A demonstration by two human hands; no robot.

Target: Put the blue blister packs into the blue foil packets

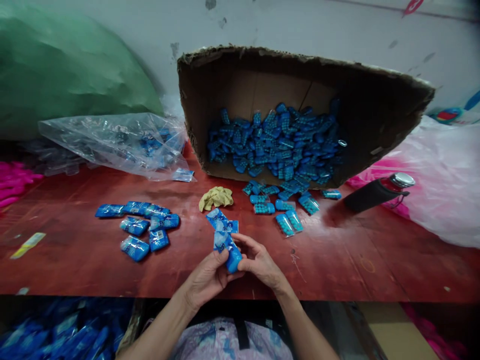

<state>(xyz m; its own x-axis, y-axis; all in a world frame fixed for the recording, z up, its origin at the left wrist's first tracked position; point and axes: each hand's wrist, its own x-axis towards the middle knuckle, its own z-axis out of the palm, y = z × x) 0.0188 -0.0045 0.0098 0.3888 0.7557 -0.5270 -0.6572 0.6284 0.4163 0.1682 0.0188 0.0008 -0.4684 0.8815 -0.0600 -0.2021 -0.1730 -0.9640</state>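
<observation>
Near the table's front edge, my left hand [210, 277] and my right hand [260, 260] are closed around one blue packet [233, 257], thumbs and fingers pressing it from both sides. Blue printed wrappers [221, 220] lie on the table just beyond my fingers. Behind them is a crumpled yellowish cloth [216, 198]. Several wrapped blue packets [134, 226] rest in a loose group to the left. To the right lie small clear containers with blue caps and blue beads [285, 225].
An open cardboard box [375, 145] on its side holds many blue containers. A dark bottle [375, 192] leans at the right beside pinkish plastic bags [446, 180]. A clear bag [112, 145] lies back left. Blue items [63, 330] fill a space below the red table [330, 270].
</observation>
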